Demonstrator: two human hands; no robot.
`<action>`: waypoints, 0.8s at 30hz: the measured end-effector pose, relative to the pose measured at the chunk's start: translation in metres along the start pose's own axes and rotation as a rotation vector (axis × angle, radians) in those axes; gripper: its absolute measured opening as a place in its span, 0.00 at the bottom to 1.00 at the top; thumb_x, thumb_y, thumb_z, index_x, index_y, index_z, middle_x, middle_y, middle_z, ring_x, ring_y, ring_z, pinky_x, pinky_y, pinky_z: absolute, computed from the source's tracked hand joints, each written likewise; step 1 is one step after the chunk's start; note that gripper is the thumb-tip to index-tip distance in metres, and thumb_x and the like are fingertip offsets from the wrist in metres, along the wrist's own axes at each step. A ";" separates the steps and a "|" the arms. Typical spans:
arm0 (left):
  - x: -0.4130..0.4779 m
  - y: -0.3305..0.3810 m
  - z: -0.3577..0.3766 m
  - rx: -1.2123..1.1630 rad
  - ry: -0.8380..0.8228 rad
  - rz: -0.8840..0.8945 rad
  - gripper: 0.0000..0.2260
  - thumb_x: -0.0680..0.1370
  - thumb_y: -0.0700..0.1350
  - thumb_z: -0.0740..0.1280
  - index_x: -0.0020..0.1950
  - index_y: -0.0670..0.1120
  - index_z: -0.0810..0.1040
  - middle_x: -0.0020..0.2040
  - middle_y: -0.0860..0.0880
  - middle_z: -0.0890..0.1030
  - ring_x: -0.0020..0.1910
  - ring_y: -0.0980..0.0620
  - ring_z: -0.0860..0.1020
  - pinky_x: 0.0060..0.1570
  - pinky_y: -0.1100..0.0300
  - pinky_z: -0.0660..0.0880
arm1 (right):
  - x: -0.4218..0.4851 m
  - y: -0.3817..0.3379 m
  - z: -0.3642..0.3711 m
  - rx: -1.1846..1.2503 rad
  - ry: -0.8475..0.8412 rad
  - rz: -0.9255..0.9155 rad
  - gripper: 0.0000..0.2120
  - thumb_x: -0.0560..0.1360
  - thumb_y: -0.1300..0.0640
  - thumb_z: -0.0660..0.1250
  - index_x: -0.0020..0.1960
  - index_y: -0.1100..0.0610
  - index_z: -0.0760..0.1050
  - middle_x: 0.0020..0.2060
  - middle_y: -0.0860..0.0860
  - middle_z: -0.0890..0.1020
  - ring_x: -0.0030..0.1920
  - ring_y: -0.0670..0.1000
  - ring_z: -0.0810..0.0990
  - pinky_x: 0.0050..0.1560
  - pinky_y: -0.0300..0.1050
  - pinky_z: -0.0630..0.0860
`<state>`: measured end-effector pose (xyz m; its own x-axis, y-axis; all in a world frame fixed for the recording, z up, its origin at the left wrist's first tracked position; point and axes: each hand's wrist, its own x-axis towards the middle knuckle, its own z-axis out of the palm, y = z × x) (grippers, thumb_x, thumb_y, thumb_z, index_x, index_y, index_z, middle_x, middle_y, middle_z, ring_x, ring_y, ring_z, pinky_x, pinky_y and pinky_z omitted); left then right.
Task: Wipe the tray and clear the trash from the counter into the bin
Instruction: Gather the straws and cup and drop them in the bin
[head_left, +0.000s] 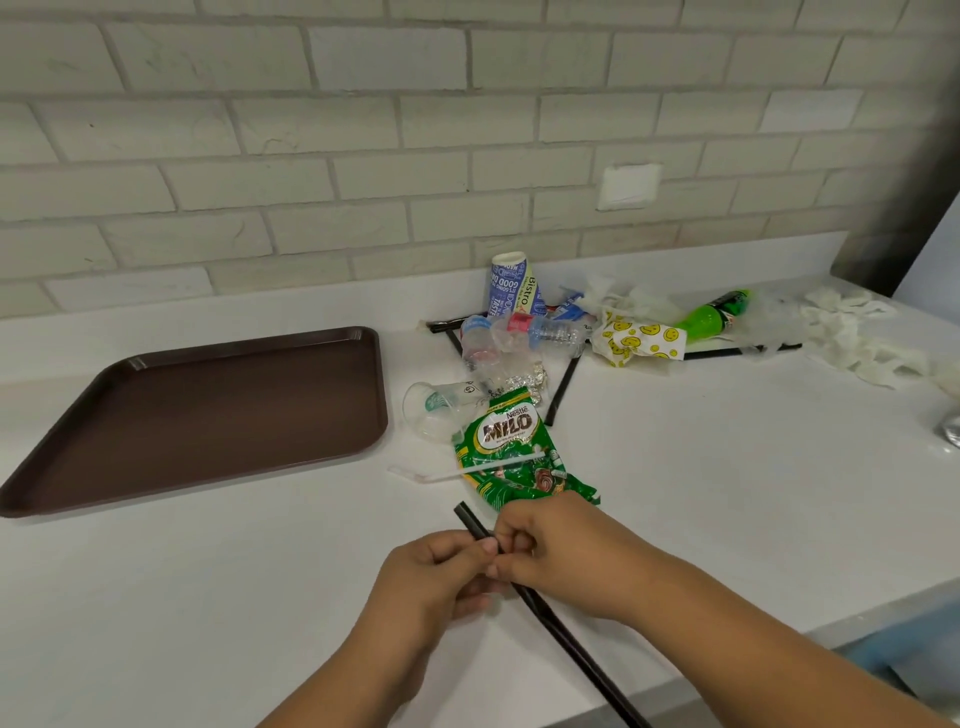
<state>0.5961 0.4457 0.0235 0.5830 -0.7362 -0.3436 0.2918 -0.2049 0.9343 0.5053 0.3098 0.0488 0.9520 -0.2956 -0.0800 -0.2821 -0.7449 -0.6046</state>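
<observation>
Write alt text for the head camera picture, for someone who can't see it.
The left hand and right hand hold a long black straw over a white counter. Beyond lies a trash pile with a Milo packet; a brown tray sits to the left.

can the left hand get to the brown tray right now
Probably yes: only bare counter lies between the left hand and the tray. But it pinches the black straw with the right hand, so it must let go first.
</observation>
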 end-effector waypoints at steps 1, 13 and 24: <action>0.000 0.001 -0.003 -0.021 0.032 0.007 0.07 0.74 0.44 0.69 0.44 0.40 0.82 0.45 0.40 0.84 0.47 0.45 0.83 0.44 0.60 0.78 | 0.003 -0.002 -0.001 0.002 -0.013 -0.006 0.08 0.72 0.45 0.69 0.41 0.49 0.75 0.35 0.48 0.79 0.33 0.43 0.73 0.36 0.39 0.70; 0.005 0.009 -0.041 -0.250 0.282 -0.016 0.09 0.80 0.42 0.62 0.53 0.38 0.78 0.44 0.40 0.84 0.36 0.47 0.83 0.47 0.53 0.78 | 0.077 0.008 -0.013 -0.472 -0.028 0.181 0.19 0.81 0.46 0.52 0.67 0.52 0.68 0.65 0.52 0.72 0.64 0.55 0.68 0.61 0.54 0.67; 0.008 0.003 -0.043 -0.313 0.268 -0.043 0.08 0.80 0.41 0.60 0.52 0.38 0.75 0.40 0.40 0.84 0.37 0.44 0.84 0.42 0.53 0.80 | 0.073 0.013 0.009 -0.531 0.101 0.072 0.13 0.78 0.53 0.58 0.61 0.49 0.75 0.58 0.50 0.73 0.61 0.53 0.70 0.64 0.54 0.61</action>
<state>0.6345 0.4671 0.0195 0.7299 -0.5288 -0.4330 0.5128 0.0048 0.8585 0.5723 0.2844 0.0282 0.9194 -0.3931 -0.0141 -0.3920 -0.9127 -0.1154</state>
